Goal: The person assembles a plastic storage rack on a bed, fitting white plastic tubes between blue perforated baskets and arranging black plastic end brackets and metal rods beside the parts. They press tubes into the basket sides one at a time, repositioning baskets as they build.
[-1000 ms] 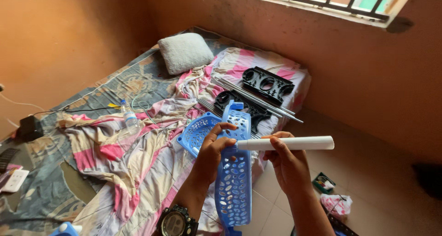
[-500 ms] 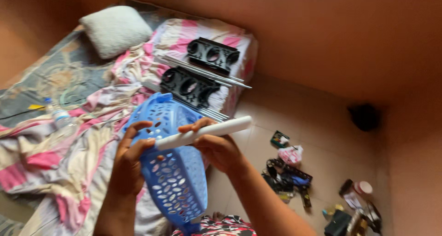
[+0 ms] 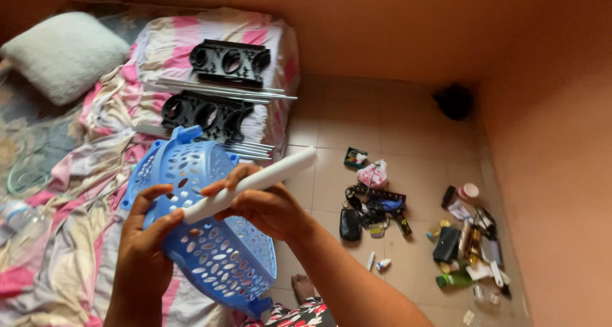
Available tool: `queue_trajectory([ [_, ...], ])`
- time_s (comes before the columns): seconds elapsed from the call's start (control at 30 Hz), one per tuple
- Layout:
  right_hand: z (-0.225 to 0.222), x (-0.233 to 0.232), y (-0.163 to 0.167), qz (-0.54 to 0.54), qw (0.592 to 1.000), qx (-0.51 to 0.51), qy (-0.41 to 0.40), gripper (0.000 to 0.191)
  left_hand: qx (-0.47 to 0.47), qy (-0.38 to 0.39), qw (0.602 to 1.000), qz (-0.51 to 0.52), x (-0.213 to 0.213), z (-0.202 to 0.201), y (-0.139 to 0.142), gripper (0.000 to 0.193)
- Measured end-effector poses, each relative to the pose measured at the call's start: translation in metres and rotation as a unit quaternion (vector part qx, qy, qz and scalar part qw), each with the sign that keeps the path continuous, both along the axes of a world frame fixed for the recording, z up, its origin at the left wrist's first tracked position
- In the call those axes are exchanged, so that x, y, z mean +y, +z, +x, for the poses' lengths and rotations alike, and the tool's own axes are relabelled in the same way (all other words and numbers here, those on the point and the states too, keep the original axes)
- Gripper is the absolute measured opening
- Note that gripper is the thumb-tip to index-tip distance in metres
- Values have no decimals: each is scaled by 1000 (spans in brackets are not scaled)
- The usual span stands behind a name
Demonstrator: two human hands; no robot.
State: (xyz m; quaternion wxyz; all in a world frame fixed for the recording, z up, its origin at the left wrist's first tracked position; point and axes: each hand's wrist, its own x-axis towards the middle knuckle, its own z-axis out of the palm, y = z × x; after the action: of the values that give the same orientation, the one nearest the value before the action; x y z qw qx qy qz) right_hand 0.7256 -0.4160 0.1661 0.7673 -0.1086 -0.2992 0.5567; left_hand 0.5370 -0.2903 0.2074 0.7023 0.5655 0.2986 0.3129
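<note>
My right hand [image 3: 264, 206] grips a white plastic tube [image 3: 280, 171] that slants up to the right. My left hand [image 3: 145, 247] holds the near side of a blue perforated plastic basket [image 3: 217, 257], its thumb and fingers close to the tube's lower end. The tube's lower end rests against the basket's wall. The basket is tilted over the edge of a mattress with a pink and white sheet [image 3: 70, 238].
Two black plastic frames [image 3: 229, 60] and several thin metal rods [image 3: 217, 90] lie on the mattress. A white pillow [image 3: 60, 53] sits at the far left. Small bottles, pouches and clutter [image 3: 459, 238] are scattered on the tiled floor. Orange walls close the right side.
My view has swung right and down toward the floor. The basket has turned from edge-on to its rounded side, and the tube has tilted from level to slanting.
</note>
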Motion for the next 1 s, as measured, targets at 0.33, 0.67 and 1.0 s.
queue_trajectory([
  [0.33,-83,-7,19,-12,995,38,-92,24,1,-130,961,242,21,-57,1,29],
  [0.67,-257,-10,19,-112,961,47,-248,29,-19,-146,989,28,25,-191,-5,41],
  [1.0,-349,-69,-9,-250,885,-76,-385,34,1,-186,982,21,4,-263,-20,39],
])
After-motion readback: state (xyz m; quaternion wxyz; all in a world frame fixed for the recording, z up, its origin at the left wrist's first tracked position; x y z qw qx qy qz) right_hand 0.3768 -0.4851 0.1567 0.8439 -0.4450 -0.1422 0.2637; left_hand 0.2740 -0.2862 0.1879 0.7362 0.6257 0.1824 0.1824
